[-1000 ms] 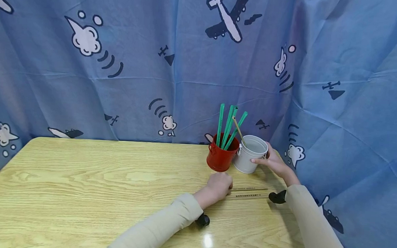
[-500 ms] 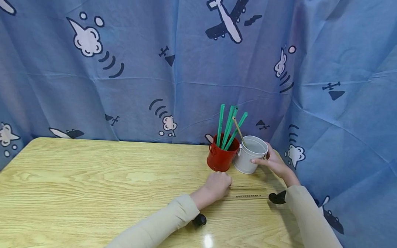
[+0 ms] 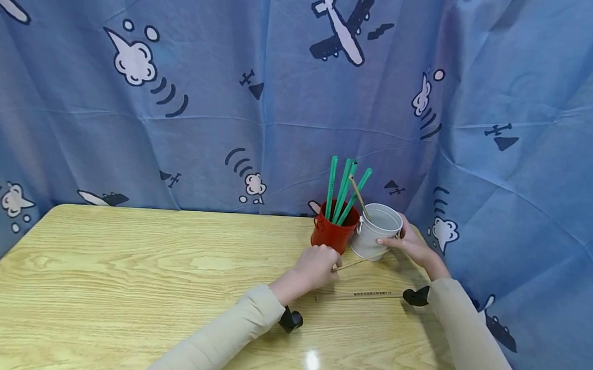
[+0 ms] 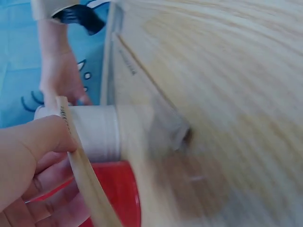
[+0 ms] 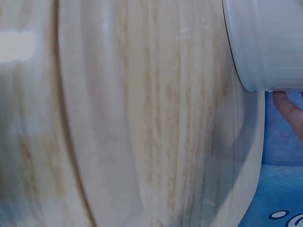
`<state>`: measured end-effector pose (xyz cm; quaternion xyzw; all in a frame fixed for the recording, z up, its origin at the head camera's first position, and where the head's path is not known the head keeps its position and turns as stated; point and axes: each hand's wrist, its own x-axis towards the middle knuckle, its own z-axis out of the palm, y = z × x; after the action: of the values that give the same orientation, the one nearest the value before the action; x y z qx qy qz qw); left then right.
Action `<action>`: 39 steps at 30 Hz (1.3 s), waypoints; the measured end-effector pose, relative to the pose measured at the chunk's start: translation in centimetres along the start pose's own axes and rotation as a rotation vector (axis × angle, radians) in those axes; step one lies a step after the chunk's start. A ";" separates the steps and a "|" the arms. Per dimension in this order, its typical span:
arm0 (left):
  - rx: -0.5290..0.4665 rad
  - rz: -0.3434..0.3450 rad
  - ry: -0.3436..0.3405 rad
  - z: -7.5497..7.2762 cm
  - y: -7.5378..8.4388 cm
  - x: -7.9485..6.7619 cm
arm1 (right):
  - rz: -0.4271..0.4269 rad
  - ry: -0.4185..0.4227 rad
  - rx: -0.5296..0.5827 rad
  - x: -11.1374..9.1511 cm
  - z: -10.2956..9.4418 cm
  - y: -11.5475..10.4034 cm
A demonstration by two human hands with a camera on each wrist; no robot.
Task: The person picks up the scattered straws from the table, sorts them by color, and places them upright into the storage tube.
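My left hand (image 3: 318,265) pinches a tan wooden chopstick (image 3: 347,264) between thumb and fingers; its free end slants up to the right, in front of the white bucket (image 3: 368,244). Printed marks show near one end of this chopstick in the left wrist view. With the thumb in front and fingers behind, my right hand (image 3: 412,246) grips the white bucket's right side. One tan chopstick (image 3: 358,194) leans inside that bucket. Another printed tan chopstick (image 3: 361,296) lies on the table below both hands. Several green chopsticks (image 3: 332,186) stand in the red bucket (image 3: 328,237).
Both buckets stand side by side near the back right of the wood-grain table (image 3: 123,288). A blue curtain (image 3: 206,93) printed with planes hangs behind and along the right side. Black wrist cameras (image 3: 290,320) sit under both cuffs.
My left hand has lifted one tan chopstick off the table and moved slightly left and back with it, tilting its far end up toward the white bucket. The right hand stays on the bucket.
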<state>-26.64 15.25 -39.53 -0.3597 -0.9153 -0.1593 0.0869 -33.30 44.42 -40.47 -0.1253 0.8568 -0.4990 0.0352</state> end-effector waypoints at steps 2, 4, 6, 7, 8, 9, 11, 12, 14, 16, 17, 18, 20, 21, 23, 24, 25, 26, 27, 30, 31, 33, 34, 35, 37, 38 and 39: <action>-0.043 -0.020 -0.011 -0.6 -0.1 0.1 | -0.008 0.000 0.006 -0.1 0.0 -0.1; -0.092 -0.046 -0.015 -1.1 -0.3 0.2 | -0.012 0.000 0.003 -0.1 -0.1 -0.1; -0.144 -0.065 -0.014 -1.6 -0.4 0.4 | -0.008 0.003 -0.004 -0.1 -0.2 0.0; -0.172 -0.071 -0.010 -1.8 -0.4 0.5 | -0.006 0.002 -0.007 -0.1 -0.2 0.0; -0.203 -0.074 -0.008 -2.0 -0.4 0.6 | 0.002 0.004 -0.012 -0.2 -0.3 0.0; -0.227 -0.076 -0.004 -2.1 -0.4 0.7 | 0.007 0.002 -0.018 -0.2 -0.3 0.0; -0.274 -0.077 0.005 -2.4 -0.4 1.0 | 0.021 0.002 -0.029 -0.2 -0.5 0.0; -0.300 -0.078 0.010 -2.5 -0.3 1.1 | 0.024 0.002 -0.029 -0.2 -0.5 0.0; -0.347 -0.083 0.025 -2.7 -0.2 1.4 | 0.024 0.001 -0.038 -0.3 -0.6 0.1; -0.387 -0.087 0.045 -2.8 -0.1 1.7 | 0.022 0.003 -0.045 -0.3 -0.6 0.1; -0.413 -0.089 0.057 -2.8 0.0 1.8 | 0.023 0.005 -0.046 -0.3 -0.7 0.2; -0.440 -0.091 0.067 -2.8 0.0 1.9 | 0.025 0.006 -0.046 -0.3 -0.7 0.2; -0.495 -0.095 0.093 -2.7 0.2 2.2 | 0.027 0.005 -0.046 -0.3 -0.7 0.4; -0.524 -0.097 0.104 -2.7 0.3 2.3 | 0.028 0.003 -0.042 -0.3 -0.6 0.5; -0.579 -0.106 0.132 -2.6 0.5 2.4 | 0.026 0.000 -0.038 -0.3 -0.6 0.7; -0.603 -0.110 0.147 -2.5 0.5 2.5 | 0.022 -0.001 -0.038 -0.3 -0.5 0.7; -0.623 -0.114 0.164 -2.5 0.6 2.6 | 0.017 -0.001 -0.039 -0.2 -0.5 0.8; -0.641 -0.117 0.183 -2.4 0.7 2.7 | 0.014 0.001 -0.038 -0.2 -0.4 0.8; -0.657 -0.118 0.204 -2.4 0.7 2.8 | 0.011 0.003 -0.037 -0.2 -0.3 0.8; -0.693 -0.120 0.267 -2.3 0.8 3.1 | 0.007 0.007 -0.039 0.0 -0.2 0.7; -0.700 -0.121 0.287 -2.3 0.8 3.2 | 0.006 0.007 -0.038 0.1 -0.1 0.7; -0.708 -0.122 0.325 -2.3 0.7 3.5 | 0.003 0.004 -0.038 0.2 -0.1 0.7; -0.713 -0.121 0.342 -2.3 0.7 3.6 | 0.003 0.002 -0.041 0.2 -0.1 0.7; -0.718 -0.119 0.359 -2.4 0.7 3.7 | 0.003 0.002 -0.040 0.2 0.0 0.6; -0.719 -0.109 0.390 -2.5 0.6 3.9 | 0.001 0.003 -0.043 0.3 0.0 0.6; -0.715 -0.105 0.405 -2.5 0.6 4.0 | 0.001 0.003 -0.045 0.3 0.0 0.5; -0.713 -0.100 0.420 -2.5 0.5 4.1 | 0.002 0.004 -0.047 0.4 0.0 0.5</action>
<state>-29.16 17.33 -35.91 -0.2821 -0.7815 -0.5401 0.1337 -33.74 44.53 -40.85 -0.1243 0.8685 -0.4789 0.0312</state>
